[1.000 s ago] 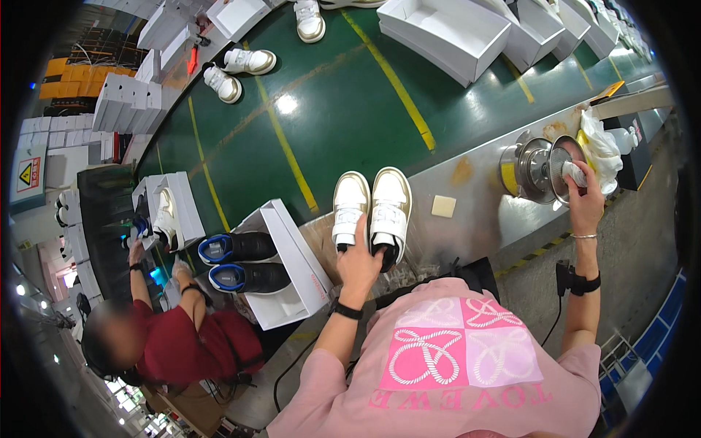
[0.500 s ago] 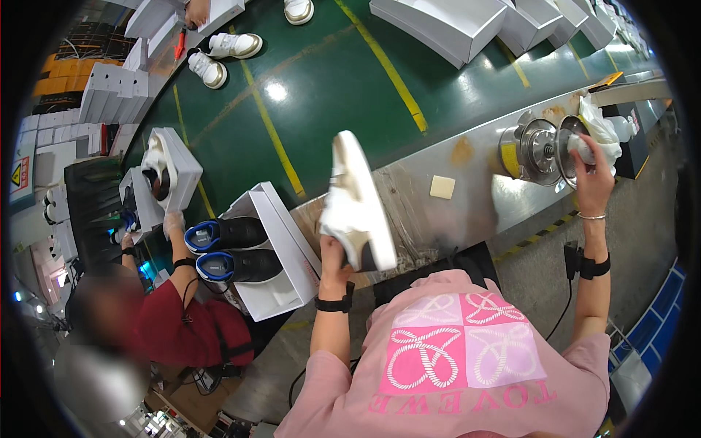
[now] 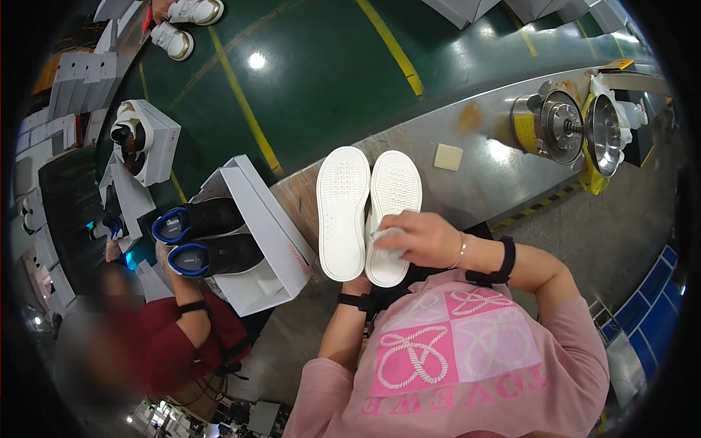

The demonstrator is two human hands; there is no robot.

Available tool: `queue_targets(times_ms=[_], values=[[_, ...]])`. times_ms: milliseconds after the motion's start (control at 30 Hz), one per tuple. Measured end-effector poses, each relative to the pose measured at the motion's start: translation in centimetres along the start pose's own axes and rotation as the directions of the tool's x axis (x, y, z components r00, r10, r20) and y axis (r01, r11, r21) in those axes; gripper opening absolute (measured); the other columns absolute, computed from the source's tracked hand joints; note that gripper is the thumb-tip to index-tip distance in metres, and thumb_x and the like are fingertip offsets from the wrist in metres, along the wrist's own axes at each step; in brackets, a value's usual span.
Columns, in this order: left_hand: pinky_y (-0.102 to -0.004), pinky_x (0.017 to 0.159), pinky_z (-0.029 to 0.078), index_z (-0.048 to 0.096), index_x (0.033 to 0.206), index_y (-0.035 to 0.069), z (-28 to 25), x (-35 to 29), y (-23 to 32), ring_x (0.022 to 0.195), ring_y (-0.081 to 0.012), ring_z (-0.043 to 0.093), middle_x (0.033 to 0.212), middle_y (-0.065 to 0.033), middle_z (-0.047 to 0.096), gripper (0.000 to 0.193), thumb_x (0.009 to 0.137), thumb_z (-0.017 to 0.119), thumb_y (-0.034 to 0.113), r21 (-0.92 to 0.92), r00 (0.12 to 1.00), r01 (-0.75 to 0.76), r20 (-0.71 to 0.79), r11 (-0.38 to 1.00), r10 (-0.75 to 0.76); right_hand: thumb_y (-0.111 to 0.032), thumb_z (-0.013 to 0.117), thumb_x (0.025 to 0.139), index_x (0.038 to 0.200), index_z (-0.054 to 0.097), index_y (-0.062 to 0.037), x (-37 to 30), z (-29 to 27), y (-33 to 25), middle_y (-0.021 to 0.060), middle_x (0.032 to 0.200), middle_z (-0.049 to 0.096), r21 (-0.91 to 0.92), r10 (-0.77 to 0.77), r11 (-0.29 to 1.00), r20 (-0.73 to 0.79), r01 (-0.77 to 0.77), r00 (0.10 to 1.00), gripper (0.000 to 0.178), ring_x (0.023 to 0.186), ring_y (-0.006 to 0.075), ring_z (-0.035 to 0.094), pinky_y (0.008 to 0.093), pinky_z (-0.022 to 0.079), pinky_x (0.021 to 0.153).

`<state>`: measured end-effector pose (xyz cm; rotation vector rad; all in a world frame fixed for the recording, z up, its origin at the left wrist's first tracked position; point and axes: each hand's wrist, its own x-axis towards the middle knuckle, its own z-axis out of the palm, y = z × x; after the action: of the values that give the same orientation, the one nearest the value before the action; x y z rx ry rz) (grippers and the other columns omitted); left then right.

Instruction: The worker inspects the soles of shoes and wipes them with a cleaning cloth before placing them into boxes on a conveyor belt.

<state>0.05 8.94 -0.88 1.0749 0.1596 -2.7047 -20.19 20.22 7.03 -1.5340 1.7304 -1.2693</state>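
My left hand (image 3: pixel 355 285) grips a pair of white sneakers (image 3: pixel 342 208) from beneath at their lower end. They stand side by side with their white textured soles toward me, and most of that hand's fingers are hidden behind them. Bent over the right-hand sole, my right hand (image 3: pixel 429 241) is closed on a small white cloth (image 3: pixel 390 235), which touches the lower half of that sole. A black band is strapped round each of my wrists or forearms.
A metal pump can with a shiny dish (image 3: pixel 603 135) sits on the steel ledge (image 3: pixel 489 171) at right, beyond a pale square pad (image 3: pixel 448 157). At left, black shoes (image 3: pixel 219 219) lie in an open white box (image 3: pixel 266 226) beside a co-worker. The green conveyor (image 3: pixel 314 80) carries more boxes and white shoes.
My right hand has come from the metal dish to the sneakers with the white cloth. The sneakers have turned from side-on to soles facing me. Boxes and shoes on the conveyor have shifted up and left.
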Motion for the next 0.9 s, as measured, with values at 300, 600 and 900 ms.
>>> queue_targets(times_ms=[300,600,900], values=[[-0.0455,0.108,0.048,0.046,0.145,0.002,0.1,1.5,-1.0,0.127,-0.0305,0.057,0.145,-0.0168,0.053,0.057,0.102,0.052,0.04,-0.008,0.997,-0.057,-0.046,0.998,0.056,0.008,0.065,0.069,0.108,0.067,-0.0058,3.4,0.3,7.4,0.0144,0.106,0.069,-0.203,0.179,0.939,-0.398,-0.276,0.9,0.042,0.087,0.0322,0.067,0.0362,0.056,0.072],[-0.0453,0.108,0.048,0.046,0.145,0.002,0.1,1.4,-0.9,0.127,-0.0303,0.057,0.145,-0.0167,0.053,0.057,0.103,0.052,0.039,-0.004,0.996,-0.07,-0.054,0.998,0.07,0.004,0.073,0.063,0.107,0.068,-0.0149,4.2,0.6,8.4,0.0094,0.108,0.069,-0.124,0.194,0.958,-0.386,-0.259,0.902,0.048,0.085,0.0279,0.067,0.0372,0.057,0.075],[-0.045,0.108,0.048,0.046,0.145,0.002,-0.1,1.6,-1.0,0.126,-0.03,0.057,0.145,-0.0166,0.053,0.057,0.103,0.052,0.039,0.007,0.997,-0.063,-0.052,0.998,0.063,0.002,0.069,0.071,0.111,0.064,-0.0132,4.3,0.4,7.4,0.0077,0.105,0.068,-0.121,0.162,0.972,-0.282,-0.203,0.945,0.043,0.09,0.0314,0.065,0.0395,0.057,0.076]])
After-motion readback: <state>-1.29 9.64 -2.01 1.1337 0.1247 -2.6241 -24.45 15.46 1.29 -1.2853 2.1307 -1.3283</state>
